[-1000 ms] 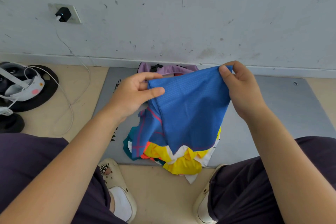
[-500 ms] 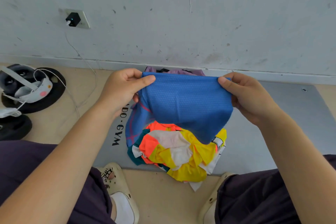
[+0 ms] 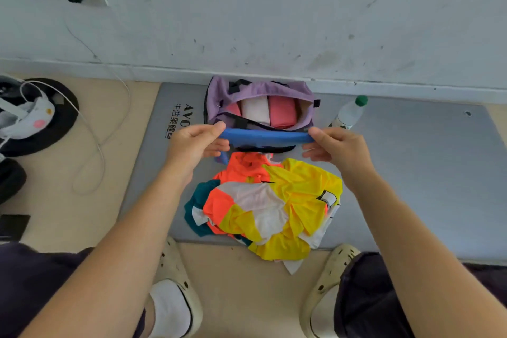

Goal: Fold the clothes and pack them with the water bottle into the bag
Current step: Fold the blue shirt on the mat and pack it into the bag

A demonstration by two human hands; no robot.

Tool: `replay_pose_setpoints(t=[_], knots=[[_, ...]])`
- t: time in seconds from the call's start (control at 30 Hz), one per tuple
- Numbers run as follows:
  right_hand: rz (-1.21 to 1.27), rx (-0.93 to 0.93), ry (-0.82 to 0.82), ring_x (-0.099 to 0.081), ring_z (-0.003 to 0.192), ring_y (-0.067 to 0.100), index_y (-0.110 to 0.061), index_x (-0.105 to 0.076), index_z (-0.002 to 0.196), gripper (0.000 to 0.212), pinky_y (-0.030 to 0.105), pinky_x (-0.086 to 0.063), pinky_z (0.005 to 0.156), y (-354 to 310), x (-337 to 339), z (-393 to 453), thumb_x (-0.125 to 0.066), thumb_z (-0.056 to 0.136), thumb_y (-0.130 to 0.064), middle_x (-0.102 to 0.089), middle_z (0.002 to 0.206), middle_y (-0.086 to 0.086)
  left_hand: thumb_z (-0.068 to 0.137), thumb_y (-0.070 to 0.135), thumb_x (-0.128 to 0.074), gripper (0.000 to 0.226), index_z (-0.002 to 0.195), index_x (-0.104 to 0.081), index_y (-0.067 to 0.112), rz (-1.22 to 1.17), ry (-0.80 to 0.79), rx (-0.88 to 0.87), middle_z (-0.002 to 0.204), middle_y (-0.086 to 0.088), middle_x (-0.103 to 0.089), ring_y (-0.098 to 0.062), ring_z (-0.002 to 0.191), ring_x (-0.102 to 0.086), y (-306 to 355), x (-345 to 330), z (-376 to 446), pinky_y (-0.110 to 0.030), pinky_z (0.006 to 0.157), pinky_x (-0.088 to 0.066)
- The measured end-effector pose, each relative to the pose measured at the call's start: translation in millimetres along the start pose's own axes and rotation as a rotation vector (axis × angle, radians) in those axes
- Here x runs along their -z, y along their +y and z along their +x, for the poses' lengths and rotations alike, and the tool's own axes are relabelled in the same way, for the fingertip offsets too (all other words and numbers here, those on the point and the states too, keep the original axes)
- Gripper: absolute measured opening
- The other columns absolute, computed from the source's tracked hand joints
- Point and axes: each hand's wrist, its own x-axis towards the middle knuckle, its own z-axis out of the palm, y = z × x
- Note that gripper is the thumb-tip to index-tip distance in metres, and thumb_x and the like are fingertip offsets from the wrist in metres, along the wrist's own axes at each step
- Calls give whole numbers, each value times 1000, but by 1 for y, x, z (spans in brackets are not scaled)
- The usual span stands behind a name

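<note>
Access to bag mouth
Bag (image 3: 258, 90) open; clothes pile (image 3: 274, 200) blocks the near side, water bottle (image 3: 348, 115) the right; mat (image 3: 411, 173) beyond bare.

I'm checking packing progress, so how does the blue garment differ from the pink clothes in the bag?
The blue garment is held in the air, pinched between the left hand and the right hand; the pink clothes sit inside the purple bag. The blue one is stretched flat and seen edge-on, while the pink ones stand folded, side by side. Both are plain, single-colour fabric.
</note>
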Motion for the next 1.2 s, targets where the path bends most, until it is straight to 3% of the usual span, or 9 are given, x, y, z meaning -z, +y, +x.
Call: replay_pose_setpoints(t=[0.2,0.33,0.47,0.57,0.67,0.77,0.87,0.97,1.2], knots=[[-179,-474,-3,-71,62,20,-2,-70,89,15,25,-59,59,141,-12,-21,-75,85,-15,-71,88,21,78,23,-82,16,87,-73,11,241,71,472,94,-10,-75,-26,81,-73,-143,-5,-25,-36,78,-59],[-267,-732,-59,-70,61,20,-7,-62,88,14,26,-59,55,204,-12,-32,-75,83,-4,-68,98,17,82,-2,-75,17,84,-60,5,245,22,645,94,-15,-66,-17,53,-67,-203,-5,-47,-22,51,-55],[-456,-919,-351,-73,66,21,-8,-48,102,33,35,-62,67,231,-4,-33,-75,83,-7,-72,87,15,81,3,-77,15,83,-63,8,374,-208,841,85,-12,-69,-20,60,-65,-223,12,-50,-25,46,-52],[-611,-840,-365,-72,77,16,-14,-53,94,38,30,-57,63,237,-4,-18,-79,80,-37,-74,87,4,78,34,-82,30,74,-61,13,559,-254,817,77,-9,-71,-20,62,-65,-222,18,-35,-25,48,-47],[-605,-730,-149,-67,78,16,-17,-53,95,50,28,-52,60,239,-17,0,-71,77,-60,-69,91,2,73,57,-76,52,59,-52,14,764,38,597,65,-8,-67,-24,61,-61,-219,17,-11,-32,54,-45],[-629,-578,57,-57,76,13,-18,-48,98,54,27,-43,56,238,-29,7,-70,76,-63,-63,95,1,73,55,-75,44,72,-56,15,693,309,424,68,5,-59,-15,63,-56,-215,14,9,-29,52,-37],[-829,-217,122,-54,81,16,-23,-41,98,46,26,-40,53,233,-44,10,-74,79,-49,-55,96,-3,75,50,-76,33,86,-59,24,598,234,376,80,15,-59,-2,73,-55,-213,10,29,-25,62,-43],[-996,131,-18,-51,96,18,-21,-48,114,48,29,-47,64,224,-65,14,-74,80,-43,-52,108,0,80,44,-75,33,71,-58,17,632,118,420,71,3,-59,-16,67,-53,-218,8,43,-32,65,-43],[-1051,-13,-220,-46,118,22,-25,-44,136,68,35,-50,89,228,-81,23,-68,81,-56,-46,126,3,82,37,-77,30,75,-59,14,333,-28,639,56,1,-66,-14,52,-59,-220,38,32,-19,47,-47]])
